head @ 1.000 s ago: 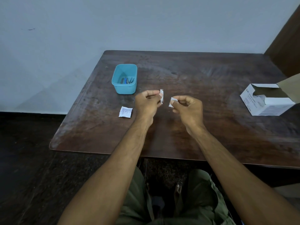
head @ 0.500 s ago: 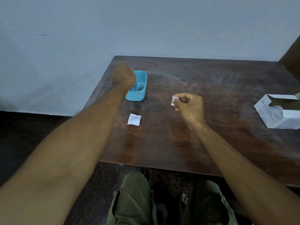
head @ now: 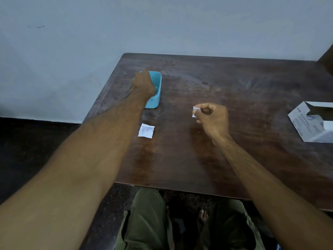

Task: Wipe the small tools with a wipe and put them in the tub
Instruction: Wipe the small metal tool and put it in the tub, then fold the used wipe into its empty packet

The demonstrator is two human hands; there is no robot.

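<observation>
The tub point(head: 156, 91), a small turquoise plastic one, stands on the far left part of the dark wooden tabletop point(head: 234, 150), near its left edge. The person's left hand point(head: 143, 83) reaches down into it from above and covers most of its opening; the fingers are hidden inside, so whether this grip is apart or clamped on anything cannot be told. What lies in the tub is mostly hidden as well.

The right hand point(head: 211, 117) is held above the middle of the tabletop, well apart from the tub, with its fingers curled. Its grip pinches a small white wipe point(head: 195, 111) between thumb and forefinger, the wipe sticking out on the hand's left side.

A flat white sachet point(head: 146, 130) with fine print lies on the tabletop nearer than the tub, between the two forearms. At the right edge of the view an opened white cardboard box point(head: 313, 123) sits on the tabletop. A pale wall point(head: 162, 24) rises behind the tabletop's far edge.
</observation>
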